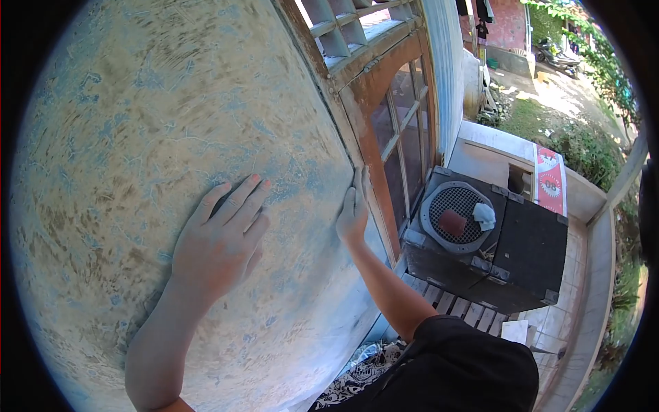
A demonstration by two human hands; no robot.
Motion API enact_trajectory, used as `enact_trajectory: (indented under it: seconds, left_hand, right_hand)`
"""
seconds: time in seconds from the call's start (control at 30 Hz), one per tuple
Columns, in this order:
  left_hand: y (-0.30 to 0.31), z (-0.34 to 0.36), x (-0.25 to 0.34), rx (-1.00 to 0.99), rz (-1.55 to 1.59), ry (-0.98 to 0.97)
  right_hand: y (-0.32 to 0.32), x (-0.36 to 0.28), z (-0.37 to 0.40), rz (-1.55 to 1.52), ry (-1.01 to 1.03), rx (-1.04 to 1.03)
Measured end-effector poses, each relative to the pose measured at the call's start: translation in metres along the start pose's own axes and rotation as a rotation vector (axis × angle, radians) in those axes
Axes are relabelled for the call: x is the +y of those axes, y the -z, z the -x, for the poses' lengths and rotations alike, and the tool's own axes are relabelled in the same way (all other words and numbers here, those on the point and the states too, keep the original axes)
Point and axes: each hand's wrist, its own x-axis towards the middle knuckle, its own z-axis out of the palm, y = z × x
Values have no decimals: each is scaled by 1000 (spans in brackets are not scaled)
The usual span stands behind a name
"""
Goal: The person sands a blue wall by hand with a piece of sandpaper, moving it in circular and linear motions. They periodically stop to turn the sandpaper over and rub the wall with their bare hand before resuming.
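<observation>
My left hand, dusted pale, is against the worn wall, whose cream surface shows blue patches and scratches. Its fingers point up and are slightly apart; whether something thin lies under the palm is hidden. My right hand rests at the wall's edge, beside the wooden frame of the window. Its fingers are stretched upward along that edge, and nothing shows in them.
Right of the frame is a brown glazed panel. A black speaker box stands on a slatted bench, with a reddish-brown block and a white cloth on its round grille. A low wall borders the tiled porch.
</observation>
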Motion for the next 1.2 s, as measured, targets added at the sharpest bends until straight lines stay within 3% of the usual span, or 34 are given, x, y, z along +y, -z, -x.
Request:
enact_trajectory:
  seconds: [0.03,0.1,0.17,0.2,0.27,0.3,0.33,0.47,0.5,0.53,0.6,0.63,0.7,0.77,0.8,0.87,0.9,0.97,1.0,1.07,1.1,1.17,1.2]
  left_hand:
    - [0,1,1,-14,0,-7]
    - [-1,1,1,-29,0,-11]
    - [-3,2,2,-50,-1,-16]
    - [-3,3,2,-52,-3,-16]
    - [-3,2,2,-37,-9,-19]
    - [-4,2,2,-37,-14,-21]
    - [-5,3,3,-19,-42,-31]
    - [-9,6,6,-24,-44,-54]
    - [-9,5,6,-19,-41,-53]
    - [-9,6,6,-25,-30,-60]
    - [-9,12,8,-49,-8,-59]
    - [-9,12,7,-47,-18,-59]
    - [-9,15,8,-46,-34,-70]
    - [-9,18,9,-34,44,-42]
    - [-9,19,9,-34,48,-47]
    - [-10,20,11,-23,33,-52]
    - [-11,20,12,-13,37,-53]
    - [-11,21,13,-53,76,-46]
    - [-12,22,14,-55,82,-41]
    - [-15,22,14,-40,62,-51]
    - [-16,24,15,-44,66,-48]
    - [-17,24,14,-22,56,-52]
    - [-17,25,14,-20,54,-50]
  right_hand:
    - [-2,-17,6,7,-1,-3]
    - [-13,-55,29,-12,202,-165]
    - [-13,-64,61,-83,451,-435]
    - [-8,-58,68,-86,450,-435]
    - [9,-18,76,168,782,-537]
    - [14,13,67,233,759,-370]
    - [10,18,61,231,760,-367]
    - [12,30,39,184,-25,-14]
    - [3,16,45,175,122,-36]
    - [-1,-9,55,179,122,-43]
    - [-2,-49,77,59,430,-332]
    - [1,-42,82,56,419,-338]
    - [10,-11,79,161,713,-475]
    - [18,21,67,208,346,-274]
    - [14,39,59,212,341,-271]
    - [16,65,44,108,-165,109]
    - [15,54,45,115,-158,113]
    - [1,6,61,102,27,2]
    - [2,-16,72,106,26,-5]
    - [5,-46,92,43,405,-356]
    - [7,-39,93,43,401,-362]
    - [13,-10,85,139,731,-429]
    - [14,0,79,137,735,-429]
